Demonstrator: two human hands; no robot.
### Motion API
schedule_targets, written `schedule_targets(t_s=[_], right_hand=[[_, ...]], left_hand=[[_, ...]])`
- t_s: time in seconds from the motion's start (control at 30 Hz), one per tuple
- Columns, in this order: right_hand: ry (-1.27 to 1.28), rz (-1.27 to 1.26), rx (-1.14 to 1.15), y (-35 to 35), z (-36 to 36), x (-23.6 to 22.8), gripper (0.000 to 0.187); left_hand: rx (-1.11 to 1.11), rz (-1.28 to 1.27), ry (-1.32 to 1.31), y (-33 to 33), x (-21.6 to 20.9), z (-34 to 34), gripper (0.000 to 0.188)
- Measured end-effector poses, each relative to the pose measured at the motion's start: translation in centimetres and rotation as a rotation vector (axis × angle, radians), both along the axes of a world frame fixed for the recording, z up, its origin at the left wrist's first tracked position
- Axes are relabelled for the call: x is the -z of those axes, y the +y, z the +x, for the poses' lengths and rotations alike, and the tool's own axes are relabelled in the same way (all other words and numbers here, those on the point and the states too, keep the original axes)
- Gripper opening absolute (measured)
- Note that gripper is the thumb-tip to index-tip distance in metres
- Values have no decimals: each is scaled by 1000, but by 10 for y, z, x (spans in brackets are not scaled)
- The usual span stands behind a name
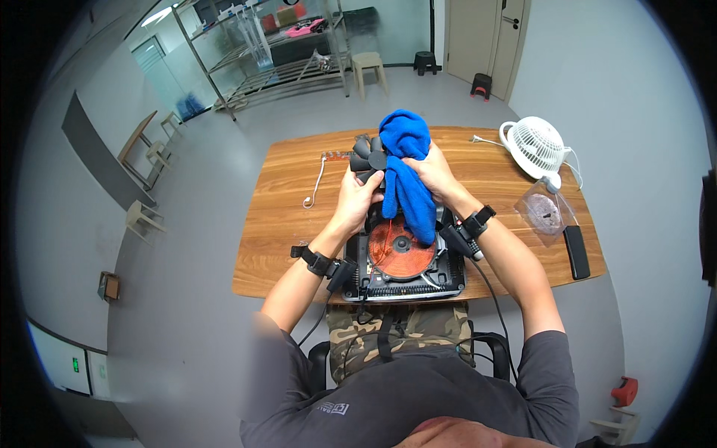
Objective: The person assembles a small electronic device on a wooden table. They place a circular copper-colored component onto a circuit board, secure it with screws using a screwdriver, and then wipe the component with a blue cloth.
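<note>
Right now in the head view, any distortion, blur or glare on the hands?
Head view: strong fisheye, the wooden table's edges bow and the corners go black. Left hand and right hand on the blue cloth are sharp, evenly lit. The lower edge is blurred. No glare on the hands.

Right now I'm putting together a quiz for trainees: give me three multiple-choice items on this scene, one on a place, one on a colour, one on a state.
1. Where does the white desk fan stand?
A. on the floor
B. on the table's far right part
C. on the metal shelf

2. What colour is the cloth?
A. blue
B. red
C. white

3. What do the hands hold?
A. nothing
B. both grip the fan's cable
C. left hand holds a black fan impeller, right hand holds the cloth against it

Answers: 1 B, it stands on the wooden table far right. 2 A, it is plainly blue. 3 C, each hand grips its thing above the opened induction cooker.
</note>
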State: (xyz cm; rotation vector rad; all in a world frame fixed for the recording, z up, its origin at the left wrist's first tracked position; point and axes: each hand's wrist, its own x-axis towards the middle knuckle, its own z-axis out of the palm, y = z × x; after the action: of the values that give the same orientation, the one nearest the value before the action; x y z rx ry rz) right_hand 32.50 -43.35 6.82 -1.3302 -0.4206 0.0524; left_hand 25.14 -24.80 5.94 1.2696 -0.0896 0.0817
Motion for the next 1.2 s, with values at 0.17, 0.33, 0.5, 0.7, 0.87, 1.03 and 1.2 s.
schedule_targets(t_s=[0.17, 0.33, 0.5, 0.7, 0.87, 1.03, 1.2], right_hand=[[63, 70, 32, -6, -11, -17, 52], [-188, -93, -127, 22, -23, -18, 58], [-91, -131, 56, 29, -16, 0, 47], [-150, -156, 246, 31, -2, 15, 37], [-94, -198, 324, 24, -3, 1, 41], [-45, -60, 10, 11, -16, -12, 45], [-40, -61, -124, 24, -25, -13, 56]], left_hand=[[-96, 124, -84, 7, -2, 2, 36], [-62, 198, -170, -4, 1, 2, 49], [-17, 151, -88, 4, -4, -6, 43], [19, 208, -51, 13, -2, -8, 39], [-101, 209, -44, 9, 7, -2, 40], [-119, 64, -32, 17, 6, 8, 45], [-88, 56, -92, 7, -1, 7, 45]])
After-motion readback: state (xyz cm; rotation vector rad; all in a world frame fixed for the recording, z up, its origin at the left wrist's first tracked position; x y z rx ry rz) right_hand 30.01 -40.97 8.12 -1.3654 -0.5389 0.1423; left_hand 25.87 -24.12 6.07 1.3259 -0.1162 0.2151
